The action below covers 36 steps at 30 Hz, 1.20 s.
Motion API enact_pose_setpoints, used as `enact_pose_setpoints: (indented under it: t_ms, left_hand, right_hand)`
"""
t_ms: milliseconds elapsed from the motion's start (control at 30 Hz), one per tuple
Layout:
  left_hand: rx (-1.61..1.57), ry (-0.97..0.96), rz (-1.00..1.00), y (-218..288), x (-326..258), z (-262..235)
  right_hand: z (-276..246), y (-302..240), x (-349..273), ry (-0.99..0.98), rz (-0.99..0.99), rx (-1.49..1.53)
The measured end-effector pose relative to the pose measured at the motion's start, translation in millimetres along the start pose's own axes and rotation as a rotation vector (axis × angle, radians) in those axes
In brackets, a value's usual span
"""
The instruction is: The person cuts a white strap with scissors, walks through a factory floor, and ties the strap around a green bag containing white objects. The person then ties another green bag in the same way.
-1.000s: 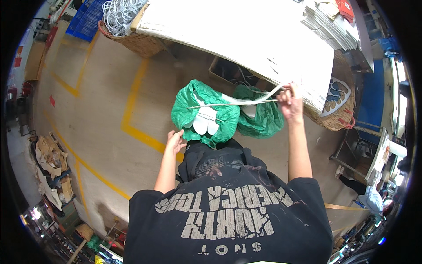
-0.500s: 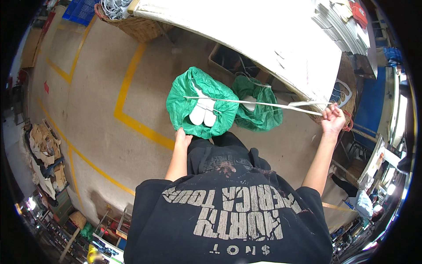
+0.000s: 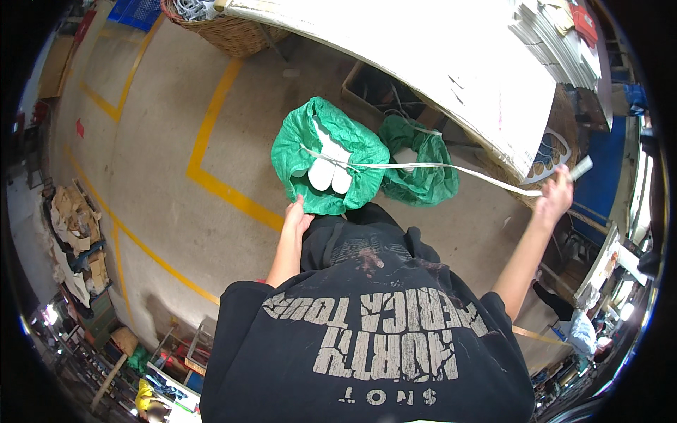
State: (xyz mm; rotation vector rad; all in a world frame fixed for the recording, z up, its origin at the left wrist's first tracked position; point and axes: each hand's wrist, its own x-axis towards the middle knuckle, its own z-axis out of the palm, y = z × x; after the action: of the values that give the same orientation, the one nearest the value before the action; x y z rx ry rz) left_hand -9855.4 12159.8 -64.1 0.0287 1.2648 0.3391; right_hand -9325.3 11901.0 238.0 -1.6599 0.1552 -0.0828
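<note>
An open green plastic bag [image 3: 293, 144] sits right in front of me, its mouth facing up. White sole-shaped pieces [image 3: 330, 173] with rounded ends lie inside it. At the near rim, my left hand [image 3: 300, 213] is closed on the bag's edge. A long white strap [image 3: 451, 167] runs from the bag across to the right. My right hand [image 3: 555, 199], stretched far out, has its fingers closed around the strap's other end. A short pale piece [image 3: 580, 168], blurred, sticks out past those fingers; whether it belongs to the strap I cannot tell.
A second green bag [image 3: 434, 173] with something white inside stands just right of the first. Beyond it are a dark bin [image 3: 363, 92] and a white-topped table [image 3: 423, 49]. Wicker baskets [image 3: 236, 39] flank the table. Yellow lines [image 3: 204, 144] mark the floor at left.
My right hand has moved farther right and slightly nearer to me. The strap's folded-back stretch beside that hand is gone, and a pale piece now points outward. My left hand stays on the bag.
</note>
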Motion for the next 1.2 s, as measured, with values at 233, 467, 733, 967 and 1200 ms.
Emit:
enact_pose_setpoints:
  t_ms: [233, 467, 733, 967, 1200]
  left_hand:
    - [0.146, 0.110, -0.119, 7, -1, 0]
    - [0.236, 0.163, -0.103, 6, -27, 2]
    - [0.118, 0.161, -0.115, -5, -48, -10]
    - [0.146, 0.168, -0.133, -4, -53, -6]
    - [0.076, 0.166, -0.108, -6, -60, 1]
  right_hand:
    - [136, 84, -190, -1.049, 0.087, -0.718]
    - [180, 201, -328, -1.649, -0.281, -0.925]
    - [179, 250, -388, -1.721, -0.067, -0.958]
    - [182, 264, -401, -1.845, -0.157, -0.950]
    - [177, 289, -408, -1.780, 0.005, -0.726]
